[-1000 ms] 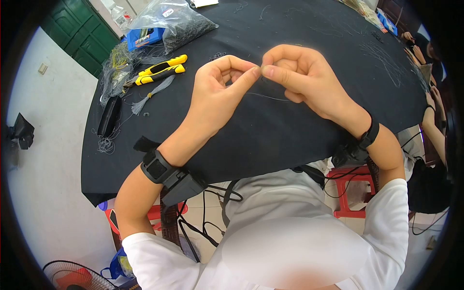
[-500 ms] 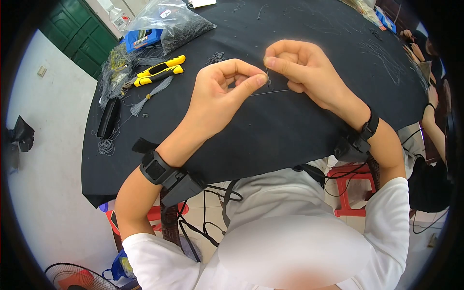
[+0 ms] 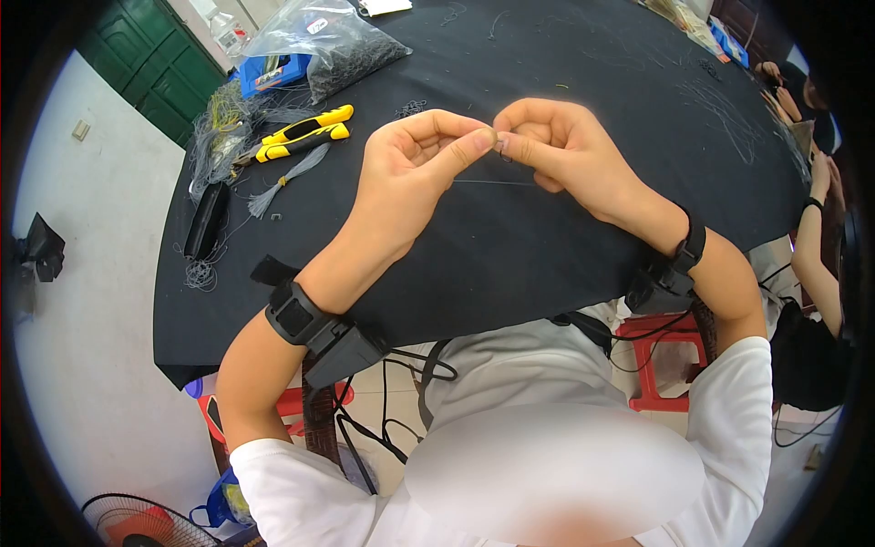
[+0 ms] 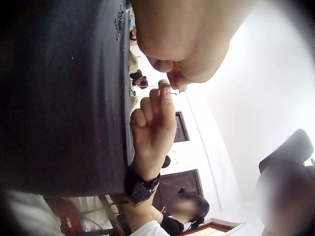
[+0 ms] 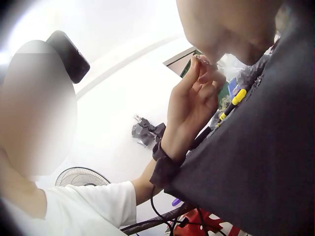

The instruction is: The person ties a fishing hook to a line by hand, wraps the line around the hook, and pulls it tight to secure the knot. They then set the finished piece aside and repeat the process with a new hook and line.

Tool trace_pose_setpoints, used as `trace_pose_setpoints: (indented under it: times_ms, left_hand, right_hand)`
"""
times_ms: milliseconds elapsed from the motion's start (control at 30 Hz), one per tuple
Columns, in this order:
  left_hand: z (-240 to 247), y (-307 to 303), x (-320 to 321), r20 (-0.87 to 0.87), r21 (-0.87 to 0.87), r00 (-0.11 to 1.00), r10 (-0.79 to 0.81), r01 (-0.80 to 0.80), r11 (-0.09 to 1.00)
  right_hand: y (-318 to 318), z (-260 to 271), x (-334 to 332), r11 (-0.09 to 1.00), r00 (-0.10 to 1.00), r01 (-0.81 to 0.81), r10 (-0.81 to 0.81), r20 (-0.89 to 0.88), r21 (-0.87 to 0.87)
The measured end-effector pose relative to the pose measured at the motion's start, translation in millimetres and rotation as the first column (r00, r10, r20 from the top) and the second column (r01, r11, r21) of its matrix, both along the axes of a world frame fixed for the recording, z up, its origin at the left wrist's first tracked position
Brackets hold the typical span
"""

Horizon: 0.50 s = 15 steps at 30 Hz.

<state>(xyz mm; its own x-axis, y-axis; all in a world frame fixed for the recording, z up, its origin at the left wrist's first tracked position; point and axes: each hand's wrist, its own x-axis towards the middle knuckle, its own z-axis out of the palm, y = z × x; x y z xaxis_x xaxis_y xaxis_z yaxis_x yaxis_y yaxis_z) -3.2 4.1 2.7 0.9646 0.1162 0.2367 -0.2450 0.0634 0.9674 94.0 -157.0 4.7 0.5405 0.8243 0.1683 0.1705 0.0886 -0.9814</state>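
Observation:
Both hands meet fingertip to fingertip above the black-covered table (image 3: 510, 264). My left hand (image 3: 401, 182) pinches a small dark fish hook (image 4: 172, 93) between thumb and index finger; its curved end shows at the fingertips in the left wrist view. Thumb and index finger of my right hand (image 3: 588, 164) pinch thin fishing line right beside it, and the pinched part is hidden by the fingertips. A pale stretch of that fishing line (image 3: 492, 182) runs sideways below the hands in the head view. The other right fingers are curled inward.
Yellow-and-black pliers (image 3: 303, 133) lie to the left, beside a tied bundle of line (image 3: 287, 182) and a black case (image 3: 207, 221). Behind them are tangled line (image 3: 214, 137) and a clear bag of small dark pieces (image 3: 351, 59). Another person's arm (image 3: 816, 255) is at right.
Half a second ago the hands were apart, with line stretched upward from the left fingertips to the right. The right hand has come back down, and the fingertips meet again.

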Motion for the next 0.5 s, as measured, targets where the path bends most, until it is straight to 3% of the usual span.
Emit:
trace_pose_setpoints:
  times_ms: [133,300,500]
  left_hand:
    - [0.2,-4.7,-0.1,0.019,0.024,1.0,0.002,-0.003,1.0]
    - [-1.1,-7.8,-0.9,0.017,0.043,1.0,-0.015,0.014,0.999]
    - [-3.1,-6.2,-0.1,-0.067,0.044,0.998,-0.021,0.024,0.999]
  right_hand:
    - [1.5,1.1,1.4,0.986,0.967,0.142,-0.158,0.199,0.091]
    - [-1.2,8.5,-3.0,0.952,0.851,0.162,-0.267,0.451,0.259]
    - [0.9,3.4,-4.2,0.961,0.858,0.08,-0.202,0.473,0.265]
